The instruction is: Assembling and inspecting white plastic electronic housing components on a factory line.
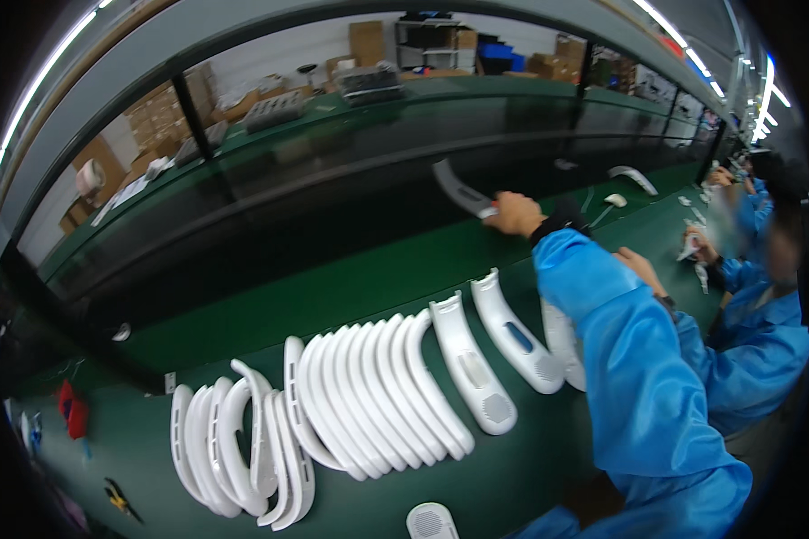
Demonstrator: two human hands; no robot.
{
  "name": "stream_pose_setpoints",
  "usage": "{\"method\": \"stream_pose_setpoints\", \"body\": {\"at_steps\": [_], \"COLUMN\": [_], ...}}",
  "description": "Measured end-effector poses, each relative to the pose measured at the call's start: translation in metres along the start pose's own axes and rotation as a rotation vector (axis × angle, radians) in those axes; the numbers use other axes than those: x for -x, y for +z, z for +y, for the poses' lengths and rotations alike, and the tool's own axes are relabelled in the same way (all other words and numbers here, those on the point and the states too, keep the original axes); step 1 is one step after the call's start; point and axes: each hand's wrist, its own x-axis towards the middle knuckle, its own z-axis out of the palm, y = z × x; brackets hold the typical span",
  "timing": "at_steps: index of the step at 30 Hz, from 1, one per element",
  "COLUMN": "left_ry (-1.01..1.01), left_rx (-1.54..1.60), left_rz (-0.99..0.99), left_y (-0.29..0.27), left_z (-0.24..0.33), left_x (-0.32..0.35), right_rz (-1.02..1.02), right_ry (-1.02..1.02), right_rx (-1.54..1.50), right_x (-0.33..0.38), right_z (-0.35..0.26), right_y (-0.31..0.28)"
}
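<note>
Green matting covers a long workbench (377, 287) that runs from the near left toward the far right, with a dark conveyor channel and glass partition behind it. Nearest the lower edge lies a small white rounded piece with a perforated grille (432, 521). Just beyond it, a row of white curved plastic shells (368, 395) leans one against the next like fallen dominoes, from a loose cluster at the left to three flatter pieces with oval slots at the right. A red item (72, 409) sits well apart at the far left of the bench.

Reaching out over the row, the right arm in a blue sleeve (629, 359) stretches forward. Its right hand (515, 214) is closed around the end of a dark grey curved part (457, 189), held above the far edge of the bench by the conveyor channel. The left hand does not show, so I cannot tell its state.

Farther along to the right, a co-worker in blue (746, 350) sits at the same bench, hands (643, 265) near small white pieces. Cardboard boxes (368, 40) and shelving stand beyond the glass.
</note>
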Motion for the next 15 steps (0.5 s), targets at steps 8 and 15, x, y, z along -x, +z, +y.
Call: {"method": "stream_pose_setpoints", "body": {"at_steps": [8, 15], "left_ry": [0.061, 0.167], "left_rx": [-0.050, -0.020], "left_rz": [0.129, 0.142], "left_y": [-0.005, 0.011], "left_z": [-0.027, -0.029], "left_x": [0.000, 0.012], "right_rz": [0.023, 0.059], "right_ry": [-0.008, -0.369], "right_rx": [-0.184, -0.731], "right_x": [-0.003, 0.012], "right_z": [0.030, 0.116], "right_y": [-0.015, -0.013]}}
